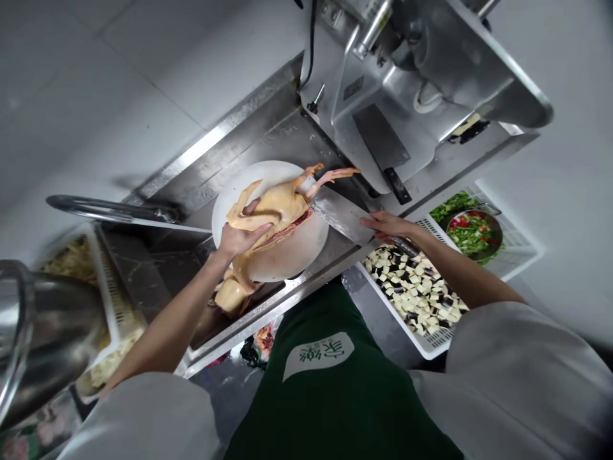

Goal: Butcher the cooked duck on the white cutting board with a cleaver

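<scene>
A whole plucked chicken [278, 214] lies on a round white cutting board [297, 252] on the steel counter. Its feet point toward the machine behind, and its neck and head hang over the board's near edge. My left hand [242, 235] presses down on the bird's body, fingers curled over it. My right hand [390, 227] grips the handle of a broad cleaver [341, 216]. The blade lies across the board's right side, its edge at the bird's leg end.
A large steel machine [421, 83] stands behind the board, with a second cleaver [383, 144] resting against it. White crates at the right hold diced eggplant [416, 287] and a bowl of chopped greens and red chilli [474, 233]. A metal pot [43, 332] and a crate are at the left.
</scene>
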`<action>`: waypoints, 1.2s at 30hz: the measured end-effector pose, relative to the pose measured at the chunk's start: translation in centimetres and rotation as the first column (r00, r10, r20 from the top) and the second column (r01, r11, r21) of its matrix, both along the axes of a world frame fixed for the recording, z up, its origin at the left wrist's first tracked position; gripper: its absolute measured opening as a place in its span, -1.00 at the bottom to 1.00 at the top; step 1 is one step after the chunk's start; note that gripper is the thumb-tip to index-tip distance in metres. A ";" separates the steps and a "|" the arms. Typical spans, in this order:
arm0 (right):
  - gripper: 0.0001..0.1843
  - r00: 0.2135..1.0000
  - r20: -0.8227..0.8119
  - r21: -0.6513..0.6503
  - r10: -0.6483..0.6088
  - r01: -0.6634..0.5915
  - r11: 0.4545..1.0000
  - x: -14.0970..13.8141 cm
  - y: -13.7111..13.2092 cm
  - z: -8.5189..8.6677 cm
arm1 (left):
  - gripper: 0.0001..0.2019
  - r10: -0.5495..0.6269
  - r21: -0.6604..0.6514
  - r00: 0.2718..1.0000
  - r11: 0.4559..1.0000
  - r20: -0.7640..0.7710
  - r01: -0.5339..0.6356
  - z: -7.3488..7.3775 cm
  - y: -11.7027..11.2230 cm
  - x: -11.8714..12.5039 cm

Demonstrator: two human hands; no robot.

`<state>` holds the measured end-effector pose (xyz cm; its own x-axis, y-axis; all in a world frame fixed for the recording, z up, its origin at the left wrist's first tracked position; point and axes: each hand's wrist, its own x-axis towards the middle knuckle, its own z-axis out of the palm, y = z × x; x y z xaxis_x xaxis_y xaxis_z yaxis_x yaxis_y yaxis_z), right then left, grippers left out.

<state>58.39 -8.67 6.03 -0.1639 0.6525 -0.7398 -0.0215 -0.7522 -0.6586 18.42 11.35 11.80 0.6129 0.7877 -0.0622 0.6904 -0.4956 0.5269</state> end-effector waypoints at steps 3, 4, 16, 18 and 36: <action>-0.44 0.995 0.075 0.019 0.062 -0.064 0.998 0.5 1.7 -0.4 | -0.26 0.007 -0.020 1.000 1.000 0.006 -0.007 0.0 -0.4 0.3; -0.45 0.991 0.110 0.034 0.075 -0.079 0.996 0.5 2.2 -0.5 | -0.26 0.015 -0.021 1.000 1.000 0.015 -0.015 0.0 -0.4 0.4; -0.43 0.962 0.239 0.043 0.131 -0.145 0.988 -0.3 2.2 -2.3 | -0.36 0.118 0.043 0.992 0.992 0.037 -0.119 -1.1 1.6 -0.4; -0.42 0.964 0.199 0.039 0.179 -0.190 0.981 0.0 2.1 -2.1 | -0.38 0.104 0.051 0.994 0.993 0.044 -0.106 -1.3 1.4 -0.4; -0.35 0.994 -0.101 -0.015 0.028 -0.030 0.999 -7.1 1.6 -3.3 | -0.45 0.106 0.093 0.994 0.990 0.036 -0.109 -1.1 1.2 -0.7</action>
<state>51.32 -7.02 2.75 -0.2569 0.6343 -0.7291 -0.0651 -0.7641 -0.6418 17.75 12.50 10.67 0.5247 0.8506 0.0333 0.7268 -0.4680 0.5027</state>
